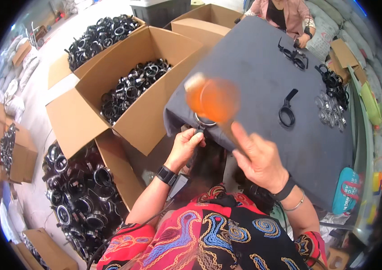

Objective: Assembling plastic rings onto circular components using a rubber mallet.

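My left hand (183, 147) pinches the black handle of a ring-shaped part (206, 121) at the left front edge of the grey-covered table (254, 67). Only the near rim of that ring shows, with a silvery band in it. In my right hand (263, 163) is the handle of a mallet (213, 100). Its orange head, with a pale end, is smeared by motion and hangs in front of the ring, hiding most of it. Whether the mallet touches the part I cannot tell. To the right, a black ring with a handle (286, 116) lies by itself on the cloth.
Open cardboard boxes (141, 126) of black and silvery rings stand left of the table; more rings (83, 202) lie lower left. At the table's right are black parts (332, 83), clear rings (330, 110) and a teal pouch (347, 191). A person (285, 18) handles parts at the far side.
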{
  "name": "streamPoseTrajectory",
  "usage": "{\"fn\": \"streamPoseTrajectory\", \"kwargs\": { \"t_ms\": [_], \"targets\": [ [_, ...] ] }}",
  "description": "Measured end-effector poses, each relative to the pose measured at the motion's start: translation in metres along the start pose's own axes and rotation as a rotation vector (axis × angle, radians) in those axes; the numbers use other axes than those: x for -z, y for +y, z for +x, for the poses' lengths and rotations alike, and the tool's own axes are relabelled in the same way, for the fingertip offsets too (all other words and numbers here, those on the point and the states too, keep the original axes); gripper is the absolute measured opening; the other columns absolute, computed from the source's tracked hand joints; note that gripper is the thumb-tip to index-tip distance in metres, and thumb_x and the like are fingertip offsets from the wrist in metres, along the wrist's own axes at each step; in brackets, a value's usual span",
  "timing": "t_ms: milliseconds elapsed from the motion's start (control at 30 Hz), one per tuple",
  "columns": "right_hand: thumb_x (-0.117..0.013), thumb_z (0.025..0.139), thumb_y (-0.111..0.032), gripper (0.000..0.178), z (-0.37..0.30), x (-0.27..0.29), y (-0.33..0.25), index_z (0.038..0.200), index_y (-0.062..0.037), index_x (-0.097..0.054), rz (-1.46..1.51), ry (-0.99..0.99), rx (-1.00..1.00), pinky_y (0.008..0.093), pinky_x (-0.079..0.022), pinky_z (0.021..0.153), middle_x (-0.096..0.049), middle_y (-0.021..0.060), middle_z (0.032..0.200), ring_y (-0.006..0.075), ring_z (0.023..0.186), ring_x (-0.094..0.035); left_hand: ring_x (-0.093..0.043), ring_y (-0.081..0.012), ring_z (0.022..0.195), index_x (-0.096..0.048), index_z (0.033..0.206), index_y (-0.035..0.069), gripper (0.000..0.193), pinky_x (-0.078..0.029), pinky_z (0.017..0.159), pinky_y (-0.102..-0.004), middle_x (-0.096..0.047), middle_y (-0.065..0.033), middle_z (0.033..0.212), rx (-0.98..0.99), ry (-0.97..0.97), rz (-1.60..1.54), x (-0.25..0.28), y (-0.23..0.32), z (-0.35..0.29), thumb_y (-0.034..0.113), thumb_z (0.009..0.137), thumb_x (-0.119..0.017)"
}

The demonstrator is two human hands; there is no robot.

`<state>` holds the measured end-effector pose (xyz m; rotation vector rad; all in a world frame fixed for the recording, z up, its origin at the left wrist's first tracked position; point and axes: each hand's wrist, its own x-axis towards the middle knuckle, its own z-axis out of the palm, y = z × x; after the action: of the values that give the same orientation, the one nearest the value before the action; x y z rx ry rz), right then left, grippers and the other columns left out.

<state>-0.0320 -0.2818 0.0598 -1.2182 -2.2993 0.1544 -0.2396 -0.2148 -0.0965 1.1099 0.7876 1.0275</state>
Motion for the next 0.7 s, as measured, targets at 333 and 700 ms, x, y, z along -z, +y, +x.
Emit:
{"fn": "streamPoseTrajectory", "kwargs": {
  "t_ms": [333,700],
  "targets": [
    [-0.058,0.083,0.000,0.071,0.057,0.013,0.021,0.148,-0.0060,-0.031,0.259,-0.070,-0.087,0.0340,-0.039,0.105,-0.048,0.0217,0.139,0.0313,0.127,-0.050,-0.059,-0.0108,0.074,-0.064,0.083,0.002,0.024,-0.048,0.072,-0.0270,-0.065,-0.0029,0.076,-0.033,0.054,0.175,-0.002,0.002,0.008,0.023,0.095,-0.060],
    [-0.054,0.087,-0.004,0.070,0.049,0.007,0.050,0.151,-0.0182,-0.029,0.738,0.114,-0.592,0.0193,-0.043,0.041,-0.062,0.0005,0.091,0.0031,0.046,-0.044,-0.059,-0.0110,0.074,-0.064,0.081,0.002,0.024,-0.047,0.073,-0.0270,-0.065,-0.0032,0.076,-0.023,0.053,0.081,-0.004,-0.006,0.007,0.021,0.095,-0.060]
  ]
}}
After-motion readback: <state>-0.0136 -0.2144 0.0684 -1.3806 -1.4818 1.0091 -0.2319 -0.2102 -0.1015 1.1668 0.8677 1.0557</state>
